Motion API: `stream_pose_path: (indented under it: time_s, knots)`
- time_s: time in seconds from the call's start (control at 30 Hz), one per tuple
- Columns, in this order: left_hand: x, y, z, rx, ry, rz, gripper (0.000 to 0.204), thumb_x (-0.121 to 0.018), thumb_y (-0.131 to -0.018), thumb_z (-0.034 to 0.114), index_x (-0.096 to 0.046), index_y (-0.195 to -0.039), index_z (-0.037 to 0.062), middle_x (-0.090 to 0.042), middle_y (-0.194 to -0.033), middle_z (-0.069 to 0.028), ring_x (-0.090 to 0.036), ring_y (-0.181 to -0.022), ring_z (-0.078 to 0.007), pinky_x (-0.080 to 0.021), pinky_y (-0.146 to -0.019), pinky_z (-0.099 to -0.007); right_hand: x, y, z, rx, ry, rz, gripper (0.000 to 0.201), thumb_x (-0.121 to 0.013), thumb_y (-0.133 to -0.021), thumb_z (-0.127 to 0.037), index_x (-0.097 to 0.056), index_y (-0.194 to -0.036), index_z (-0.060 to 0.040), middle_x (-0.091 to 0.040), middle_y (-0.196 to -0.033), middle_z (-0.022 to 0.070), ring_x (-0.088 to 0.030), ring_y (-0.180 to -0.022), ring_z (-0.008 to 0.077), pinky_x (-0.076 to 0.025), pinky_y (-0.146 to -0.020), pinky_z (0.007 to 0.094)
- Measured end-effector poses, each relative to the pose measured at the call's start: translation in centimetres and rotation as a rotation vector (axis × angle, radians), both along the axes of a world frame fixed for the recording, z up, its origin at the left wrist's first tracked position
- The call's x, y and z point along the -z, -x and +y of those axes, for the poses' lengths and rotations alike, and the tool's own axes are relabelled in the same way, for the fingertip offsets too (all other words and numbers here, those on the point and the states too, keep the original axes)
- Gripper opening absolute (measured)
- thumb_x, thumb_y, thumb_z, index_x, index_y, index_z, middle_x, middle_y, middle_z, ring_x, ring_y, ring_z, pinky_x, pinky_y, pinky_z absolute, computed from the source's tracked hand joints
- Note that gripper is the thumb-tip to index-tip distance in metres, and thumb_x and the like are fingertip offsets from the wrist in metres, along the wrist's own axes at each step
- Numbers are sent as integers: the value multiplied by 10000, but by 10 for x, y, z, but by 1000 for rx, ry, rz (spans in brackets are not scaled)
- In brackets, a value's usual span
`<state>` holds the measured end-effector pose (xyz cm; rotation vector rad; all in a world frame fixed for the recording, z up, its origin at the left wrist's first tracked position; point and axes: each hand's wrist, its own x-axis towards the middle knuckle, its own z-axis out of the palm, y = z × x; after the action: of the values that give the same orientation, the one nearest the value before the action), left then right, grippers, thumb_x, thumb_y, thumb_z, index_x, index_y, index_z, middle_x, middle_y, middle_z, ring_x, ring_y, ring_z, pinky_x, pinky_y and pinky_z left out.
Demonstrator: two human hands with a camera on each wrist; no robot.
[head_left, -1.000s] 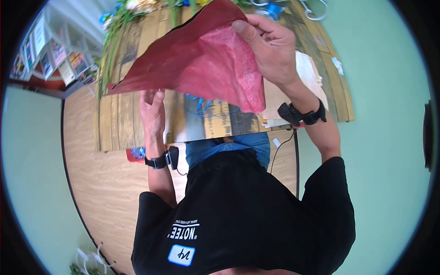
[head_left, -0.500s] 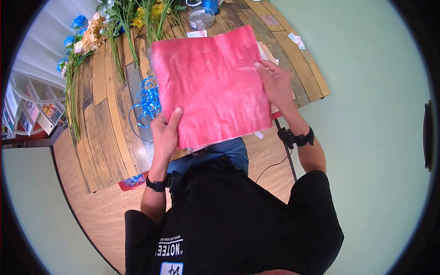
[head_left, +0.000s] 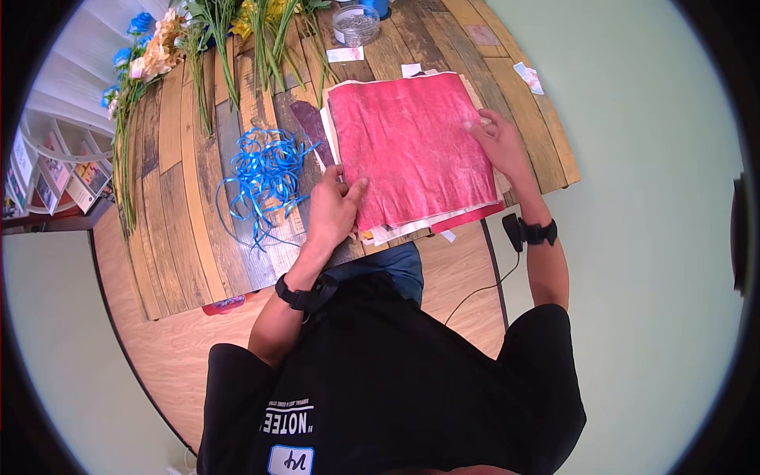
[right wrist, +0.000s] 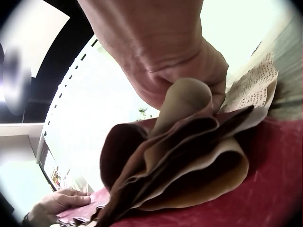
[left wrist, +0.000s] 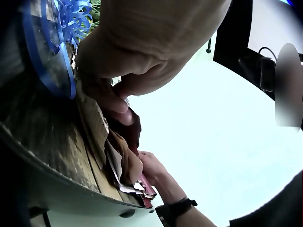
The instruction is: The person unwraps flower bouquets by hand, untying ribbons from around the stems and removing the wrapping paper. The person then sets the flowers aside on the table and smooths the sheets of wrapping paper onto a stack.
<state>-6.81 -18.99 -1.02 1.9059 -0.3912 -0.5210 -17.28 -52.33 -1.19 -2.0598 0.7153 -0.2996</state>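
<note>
A crinkled sheet of red wrapping paper (head_left: 416, 150) lies on top of a stack of other sheets at the front of the wooden table. My left hand (head_left: 336, 206) pinches its left edge near the lower corner, thumb on top. In the left wrist view, the left fingertips (left wrist: 124, 116) are at a dark red edge. My right hand (head_left: 503, 146) grips the opposite edge, thumb over the red surface. Tan and brown folded sheets (right wrist: 189, 156) bulge out below the right hand in the right wrist view, partly hiding its fingers.
Tangled blue ribbon (head_left: 265, 178) lies left of the stack. Flower stems (head_left: 269, 47) and blue and peach blooms (head_left: 162, 47) stretch along the back left. A clear round tub (head_left: 356, 25) stands at the back. Paper slips (head_left: 345, 54) lie about the table (head_left: 174, 222).
The red paper has come down from a raised, tilted position and turned flat onto the stack. Both hands have lowered with it, and the blue ribbon is now fully in view.
</note>
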Motion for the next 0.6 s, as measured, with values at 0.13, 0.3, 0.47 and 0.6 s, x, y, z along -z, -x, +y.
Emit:
stream_pose_path:
  time_s: [0.13, 0.3, 0.47, 0.6]
  knots:
    - [-9, 2, -1, 17, -43, -5, 530, -721, -913, 181, -493, -1276, -130, -704, -690, -188, -714, -630, -243, -528, -599, -360, -15, 26, 21, 6, 41, -33, 553, -764, -875, -198, -560, -1364, -40, -723, -888, 159, -681, -774, 202, -521, -708, 354]
    - [-19, 3, 1, 52, -150, -7, 563, -748, -899, 224, -488, -1277, -103, -682, -654, -174, -707, -628, -313, -533, -614, -406, -14, 31, 38, 1, 309, 100, 584, -761, -858, -157, -535, -1388, -61, -680, -792, 147, -667, -745, 293, -525, -713, 390]
    - [-42, 11, 2, 50, -374, -358, 599, -797, -859, 235, -476, -1282, -41, -649, -708, -158, -660, -617, -351, -499, -561, -422, -27, 34, 48, -46, 790, 208, 596, -742, -883, -342, -551, -1386, -85, -616, -1206, 188, -647, -983, 362, -528, -805, 467]
    - [-49, 4, -9, 196, -358, -689, 599, -779, -821, 296, -537, -1282, -1, -529, -1380, -224, -536, -1251, -364, -493, -944, -435, -40, 17, 48, -210, 890, 55, 659, -701, -901, -438, -522, -1422, -75, -461, -1457, 201, -539, -1241, 386, -462, -993, 483]
